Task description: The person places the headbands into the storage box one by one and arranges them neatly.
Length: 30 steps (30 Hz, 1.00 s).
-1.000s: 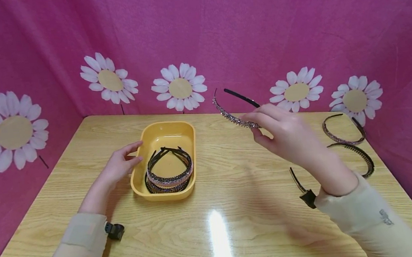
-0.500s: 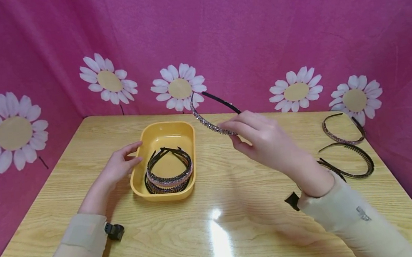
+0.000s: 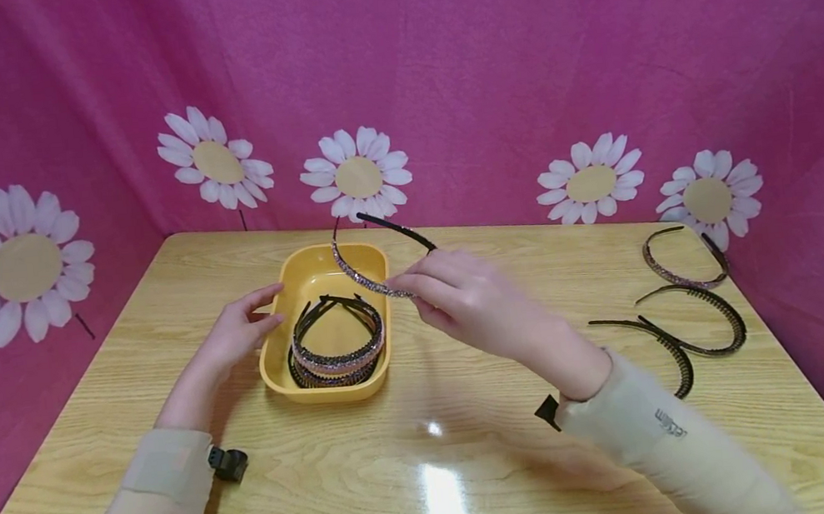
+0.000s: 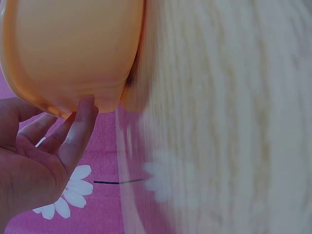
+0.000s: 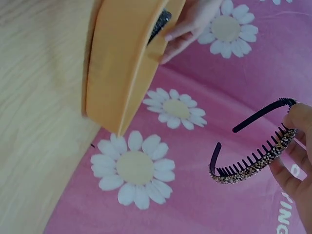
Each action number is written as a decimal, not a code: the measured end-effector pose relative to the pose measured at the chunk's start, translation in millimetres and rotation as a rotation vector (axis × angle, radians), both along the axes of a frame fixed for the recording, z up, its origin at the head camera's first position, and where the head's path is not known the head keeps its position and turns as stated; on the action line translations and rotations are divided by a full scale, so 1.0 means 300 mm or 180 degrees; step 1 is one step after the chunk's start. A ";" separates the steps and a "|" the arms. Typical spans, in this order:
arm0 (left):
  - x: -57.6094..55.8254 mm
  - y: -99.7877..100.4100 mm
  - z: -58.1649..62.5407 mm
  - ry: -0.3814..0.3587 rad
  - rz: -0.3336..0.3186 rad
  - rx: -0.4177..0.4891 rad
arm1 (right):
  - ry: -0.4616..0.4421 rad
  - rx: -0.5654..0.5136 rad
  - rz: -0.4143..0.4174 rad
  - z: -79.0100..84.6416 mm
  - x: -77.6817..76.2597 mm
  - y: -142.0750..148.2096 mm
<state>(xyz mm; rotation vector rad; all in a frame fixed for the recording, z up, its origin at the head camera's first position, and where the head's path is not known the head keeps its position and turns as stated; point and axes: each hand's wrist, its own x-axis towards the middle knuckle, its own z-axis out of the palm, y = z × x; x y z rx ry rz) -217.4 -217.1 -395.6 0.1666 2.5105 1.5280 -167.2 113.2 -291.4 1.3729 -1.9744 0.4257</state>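
Observation:
In the head view my right hand (image 3: 470, 305) pinches a glittery headband (image 3: 365, 279) by its beaded side, holding it in the air over the right rim of a yellow plastic basin (image 3: 275, 389). Small comb teeth line its inside in the right wrist view, where the beaded band (image 5: 248, 170) curves out from the fingers. My left hand (image 3: 239, 330) holds the basin's left rim. Its fingertips (image 4: 87, 100) press on the outer wall in the left wrist view. Several dark and pinkish headbands (image 3: 340, 361) lie stacked in the basin's near half.
On the right of the wooden table (image 3: 481, 484) lie a pinkish glitter headband (image 3: 674, 275), a black toothed headband (image 3: 736, 323) and another black one (image 3: 683, 362), partly behind the right sleeve. A pink curtain (image 3: 453, 77) with daisies surrounds the table.
My right hand has moved left with the glittery headband and lowered it, from above the table to the basin's right rim. The left hand and basin have stayed put.

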 end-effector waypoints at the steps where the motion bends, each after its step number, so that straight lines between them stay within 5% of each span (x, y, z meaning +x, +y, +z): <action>1: 0.000 0.000 0.000 -0.0002 0.0003 0.0002 | 0.0023 0.0005 0.0028 -0.006 -0.001 -0.008; 13: 0.002 -0.005 -0.014 0.0262 -0.0015 0.0018 | 0.0105 0.0064 0.0166 -0.092 -0.028 -0.090; 30: 0.002 0.002 -0.001 0.0077 -0.0007 -0.0041 | -0.0186 0.0339 -0.0075 -0.225 -0.060 -0.188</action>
